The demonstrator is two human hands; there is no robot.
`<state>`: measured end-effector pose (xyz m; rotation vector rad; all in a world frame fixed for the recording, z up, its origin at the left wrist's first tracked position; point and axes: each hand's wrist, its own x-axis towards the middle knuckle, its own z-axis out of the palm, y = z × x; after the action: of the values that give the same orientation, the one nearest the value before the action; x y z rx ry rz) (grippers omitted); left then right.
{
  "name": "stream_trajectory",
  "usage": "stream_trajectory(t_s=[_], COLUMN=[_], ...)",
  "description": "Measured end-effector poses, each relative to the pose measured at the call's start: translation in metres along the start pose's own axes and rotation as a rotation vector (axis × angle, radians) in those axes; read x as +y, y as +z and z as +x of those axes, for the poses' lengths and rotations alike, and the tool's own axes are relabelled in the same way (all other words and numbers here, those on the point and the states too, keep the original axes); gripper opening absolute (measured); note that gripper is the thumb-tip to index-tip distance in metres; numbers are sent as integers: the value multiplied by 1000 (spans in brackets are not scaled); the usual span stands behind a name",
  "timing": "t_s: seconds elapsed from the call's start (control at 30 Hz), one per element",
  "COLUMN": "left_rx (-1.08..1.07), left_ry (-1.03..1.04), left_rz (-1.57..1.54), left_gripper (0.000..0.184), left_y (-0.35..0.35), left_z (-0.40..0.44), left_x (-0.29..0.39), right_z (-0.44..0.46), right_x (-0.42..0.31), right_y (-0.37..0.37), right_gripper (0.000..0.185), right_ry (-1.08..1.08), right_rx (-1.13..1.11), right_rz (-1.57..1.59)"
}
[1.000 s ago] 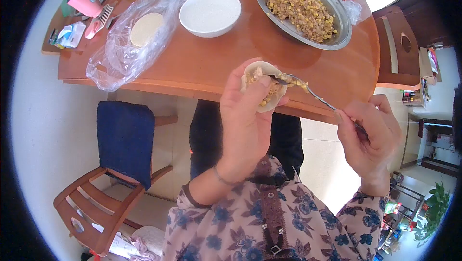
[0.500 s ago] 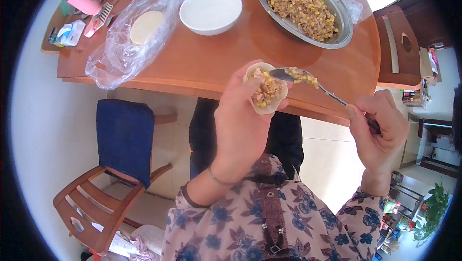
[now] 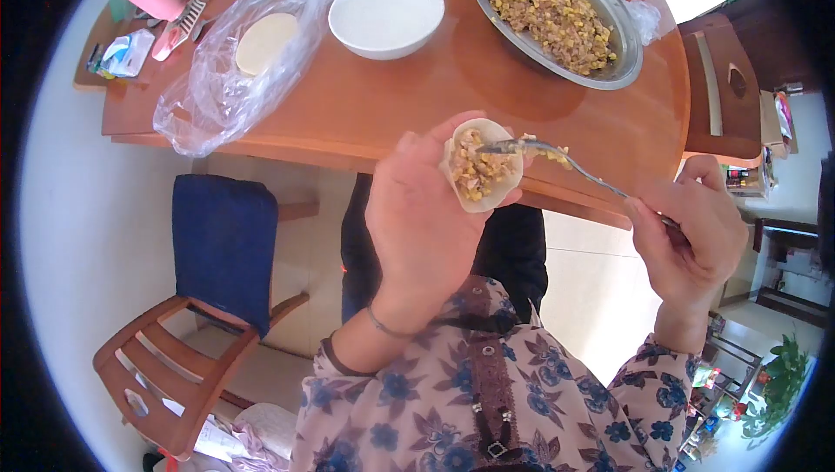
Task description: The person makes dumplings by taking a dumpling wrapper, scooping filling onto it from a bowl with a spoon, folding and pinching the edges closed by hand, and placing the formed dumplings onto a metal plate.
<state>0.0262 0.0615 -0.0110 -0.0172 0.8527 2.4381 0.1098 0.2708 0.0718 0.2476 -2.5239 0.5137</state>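
Holding the wrapper [image 3: 478,205] in our cupped left hand [image 3: 422,202], we pinch the spoon [image 3: 596,179] in our right hand [image 3: 691,233]. Filling [image 3: 474,178] already sits inside, but the wrapper stands open. 1 dough round [image 3: 267,44] lies at the plastic bag [image 3: 204,93]; the metal bowl [image 3: 628,50] holds more.

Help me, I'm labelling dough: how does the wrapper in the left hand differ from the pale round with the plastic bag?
The wrapper sits cupped in the left hand; the pale round lies flat with the plastic bag. The wrapper holds filling; the pale round shows none. Both look pale and roundish.
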Motion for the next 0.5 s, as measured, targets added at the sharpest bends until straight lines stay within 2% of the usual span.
stream_trajectory(t_s=[0.1, 0.23, 0.33, 0.43, 0.5], left_rx=[8, -46, -61, -40, -4], left_ry=[-40, -30, -81, -100, -40], left_rz=[-139, -16, -182, -149, 141], left_gripper=[69, 70, 71, 72, 74], left_y=[-2, -6, -6, -5, -2], left_z=[-1, -4, -5, -6, -7], left_x=[0, 0, 1, -1, -4], right_z=[2, 0, -2, -2, -2], right_x=[2, 2, 4, 5, 4], right_y=[-2, 3, 4, 7, 6], right_gripper=[19, 25, 27, 28, 28], right_ry=[-108, -228, -275, -301, -277], right_rx=[-3, -62, -95, -99, -90], right_rz=[-33, -97, -124, -134, -110])
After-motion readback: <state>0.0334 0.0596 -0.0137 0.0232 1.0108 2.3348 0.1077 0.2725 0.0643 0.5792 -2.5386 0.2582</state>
